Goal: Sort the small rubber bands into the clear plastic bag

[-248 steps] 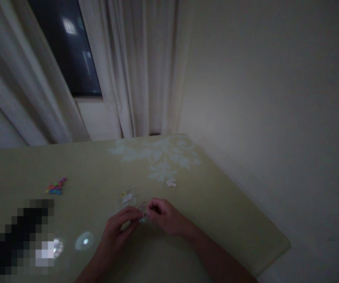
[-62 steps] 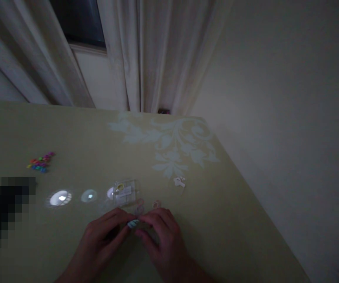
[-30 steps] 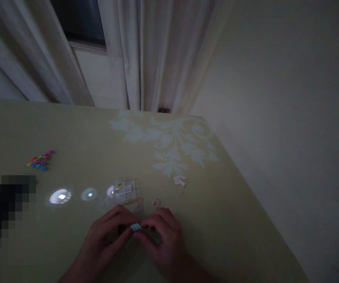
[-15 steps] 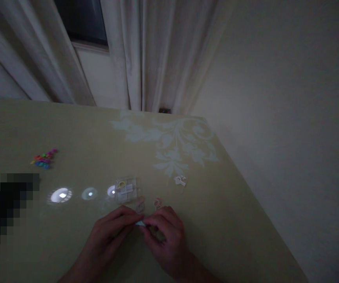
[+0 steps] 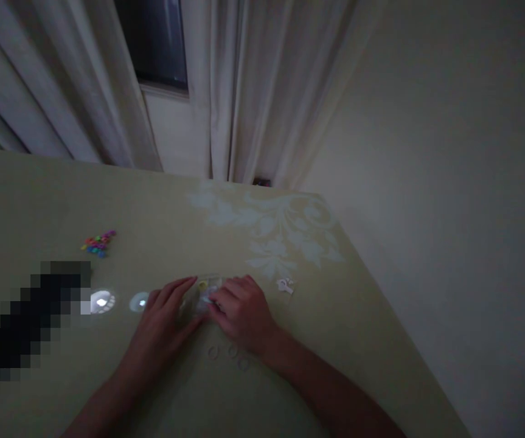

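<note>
A clear plastic box (image 5: 216,282) with compartments lies on the table, partly covered by my hands. My left hand (image 5: 164,313) steadies its left side, fingers along the far part and thumb at the near edge. Over the box, my right hand (image 5: 241,310) has its fingertips pinched on a small pale-blue piece (image 5: 206,298), whose kind I cannot make out. A yellow ring (image 5: 203,285) shows inside the box. Just in front of my hands lie three thin pale rings: one ring (image 5: 213,353) to the left, another ring (image 5: 233,351) and a third ring (image 5: 243,364).
Small white parts (image 5: 285,285) rest to the right of the box. A pile of colourful little pieces (image 5: 100,243) sits at the left, behind a dark pixelated patch (image 5: 38,316). The table (image 5: 335,340) meets the wall on the right; curtains (image 5: 271,91) hang behind.
Both hands have moved forward from the near table to the box, the right with the pale-blue piece. Thin rings now show in front of them. The view has shifted slightly left.
</note>
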`<action>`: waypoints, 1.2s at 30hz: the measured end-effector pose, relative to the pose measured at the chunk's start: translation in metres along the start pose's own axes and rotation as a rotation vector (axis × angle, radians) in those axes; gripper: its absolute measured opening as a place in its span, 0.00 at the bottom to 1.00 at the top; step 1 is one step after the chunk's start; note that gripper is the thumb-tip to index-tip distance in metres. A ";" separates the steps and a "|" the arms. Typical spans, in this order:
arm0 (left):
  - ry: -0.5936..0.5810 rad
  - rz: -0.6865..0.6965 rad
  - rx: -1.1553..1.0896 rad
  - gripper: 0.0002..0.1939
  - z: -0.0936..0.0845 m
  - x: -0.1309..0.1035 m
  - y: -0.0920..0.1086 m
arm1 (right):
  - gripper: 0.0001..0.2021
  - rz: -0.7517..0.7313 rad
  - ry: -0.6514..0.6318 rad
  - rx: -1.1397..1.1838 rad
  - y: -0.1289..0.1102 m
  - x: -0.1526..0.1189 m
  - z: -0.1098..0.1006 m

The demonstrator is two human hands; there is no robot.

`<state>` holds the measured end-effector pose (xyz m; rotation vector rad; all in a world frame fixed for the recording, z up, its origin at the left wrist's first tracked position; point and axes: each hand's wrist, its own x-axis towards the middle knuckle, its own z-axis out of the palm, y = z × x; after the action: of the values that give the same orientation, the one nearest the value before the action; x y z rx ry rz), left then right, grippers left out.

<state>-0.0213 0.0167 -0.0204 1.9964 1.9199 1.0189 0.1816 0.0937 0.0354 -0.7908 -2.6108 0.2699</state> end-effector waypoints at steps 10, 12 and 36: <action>-0.020 0.001 -0.011 0.19 0.009 0.003 0.002 | 0.06 -0.085 -0.496 -0.177 0.005 0.060 0.010; -0.022 -0.009 -0.012 0.19 0.010 0.004 0.002 | 0.05 -0.079 -0.534 -0.187 0.005 0.066 0.006; -0.517 0.119 0.027 0.10 -0.003 0.010 0.029 | 0.05 0.313 -0.170 0.215 -0.002 -0.061 0.006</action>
<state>-0.0003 0.0212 0.0026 2.1396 1.5571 0.4311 0.2247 0.0573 0.0113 -1.1392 -2.5437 0.7225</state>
